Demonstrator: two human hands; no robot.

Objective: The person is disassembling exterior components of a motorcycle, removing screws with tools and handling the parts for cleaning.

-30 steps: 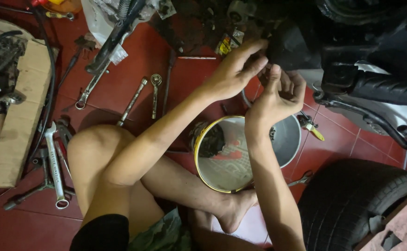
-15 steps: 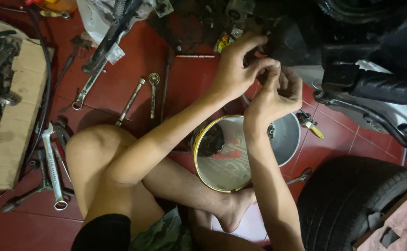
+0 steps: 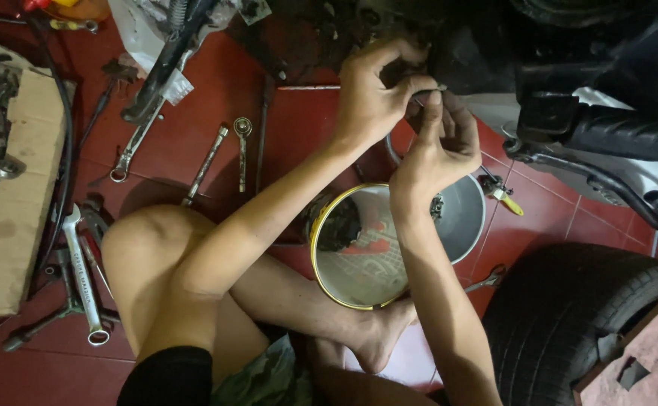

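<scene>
Together, both hands (image 3: 412,120) pinching a small metal part (image 3: 428,92), over a yellow-rimmed bowl (image 3: 344,278)

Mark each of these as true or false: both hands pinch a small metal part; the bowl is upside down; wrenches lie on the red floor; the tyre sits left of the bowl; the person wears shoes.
1. Left hand and right hand meet on a small metal part: true.
2. The bowl is upside down: false, it stands open side up.
3. Wrenches lie on the red floor: true.
4. The tyre sits left of the bowl: false, right of it.
5. The person wears shoes: false, the foot is bare.
</scene>
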